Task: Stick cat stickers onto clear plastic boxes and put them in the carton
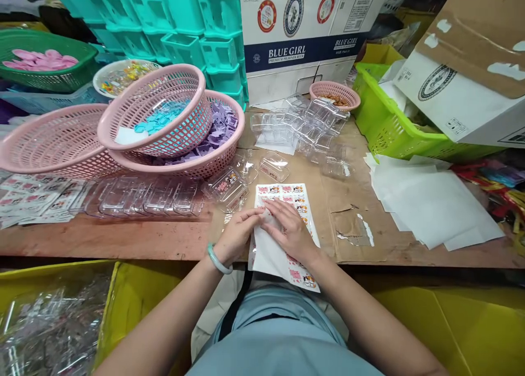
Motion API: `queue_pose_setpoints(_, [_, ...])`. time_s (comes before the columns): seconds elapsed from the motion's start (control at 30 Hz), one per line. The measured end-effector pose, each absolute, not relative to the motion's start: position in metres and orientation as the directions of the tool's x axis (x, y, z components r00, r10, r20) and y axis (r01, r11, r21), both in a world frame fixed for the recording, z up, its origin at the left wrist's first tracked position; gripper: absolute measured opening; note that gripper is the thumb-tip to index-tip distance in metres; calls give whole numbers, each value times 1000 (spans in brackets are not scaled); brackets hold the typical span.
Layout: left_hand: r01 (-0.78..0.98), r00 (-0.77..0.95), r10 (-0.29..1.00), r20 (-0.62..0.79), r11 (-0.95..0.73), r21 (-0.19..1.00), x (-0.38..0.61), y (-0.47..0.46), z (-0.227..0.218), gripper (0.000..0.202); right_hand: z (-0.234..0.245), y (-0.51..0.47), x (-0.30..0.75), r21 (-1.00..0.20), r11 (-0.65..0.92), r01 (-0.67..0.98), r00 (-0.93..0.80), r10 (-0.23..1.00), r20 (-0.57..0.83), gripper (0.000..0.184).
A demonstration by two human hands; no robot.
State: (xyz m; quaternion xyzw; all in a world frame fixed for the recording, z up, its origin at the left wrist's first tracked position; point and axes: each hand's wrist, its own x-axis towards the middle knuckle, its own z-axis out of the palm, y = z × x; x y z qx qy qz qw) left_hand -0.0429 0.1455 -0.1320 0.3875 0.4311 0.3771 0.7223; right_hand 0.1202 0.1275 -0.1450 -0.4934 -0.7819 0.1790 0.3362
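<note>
My left hand (243, 229), with a pale green bangle at the wrist, has thumb and fingertips pinched together at the edge of a sticker sheet (307, 212). My right hand (292, 231) is closed on the same sheet, its fingers meeting the left fingertips. Cat pictures and pink lettering cover the sheet, and a blank white part (268, 250) lies over its lower left. Whether a single sticker is between the fingers is hidden. Just beyond my hands are a clear plastic box (227, 187) bearing a sticker and a clear lid (274, 167).
Pink baskets (172, 165) with blue and purple pieces stand at left, behind a row of clear boxes (150, 195). More clear boxes (320, 121) are heaped at back centre. White sheets (430, 201) lie right, near a green crate (385, 113). Yellow bins (143, 294) flank my lap.
</note>
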Motion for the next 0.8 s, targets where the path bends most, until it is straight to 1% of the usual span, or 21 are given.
queue_pose_setpoints(0.13, [-165,333,906,-260,327,930,-40,145,-139,22,-152,129,122,-635,436,638,-230,895,383,38])
queue_pose_setpoints(0.27, [-80,333,915,-228,268,960,-39,145,-144,27,-155,131,126,-684,449,575,-254,893,372,37])
queue_pose_setpoints(0.37, [-64,310,929,-201,231,971,-39,146,-145,30,-154,132,126,-750,421,511,-233,907,351,35])
queue_pose_setpoints(0.47, [-54,290,936,-200,224,973,-36,147,-145,31,-152,131,124,-844,342,413,-177,939,294,32])
queue_pose_setpoints(0.53, [-65,283,928,-244,272,960,-36,147,-146,34,-152,131,124,-930,227,289,-82,974,212,30])
queue_pose_setpoints(0.6, [-68,270,912,-309,338,939,-39,146,-148,35,-154,135,128,-992,89,86,67,993,95,31])
queue_pose_setpoints(0.67, [-6,227,917,-327,337,941,-45,143,-148,33,-154,140,137,-989,18,-144,234,972,-16,34])
queue_pose_setpoints(0.7, [54,171,941,-291,286,957,-49,141,-147,32,-153,142,143,-975,25,-223,315,948,-47,36])
queue_pose_setpoints(0.73, [126,95,972,-213,201,972,-51,138,-145,30,-151,143,148,-966,56,-253,398,916,-51,38])
queue_pose_setpoints(0.77, [200,17,994,-106,101,975,-53,134,-140,30,-148,143,152,-971,93,-221,471,882,-23,40])
queue_pose_setpoints(0.8, [259,-39,999,4,7,966,-52,131,-135,30,-143,141,154,-985,123,-122,515,856,43,40])
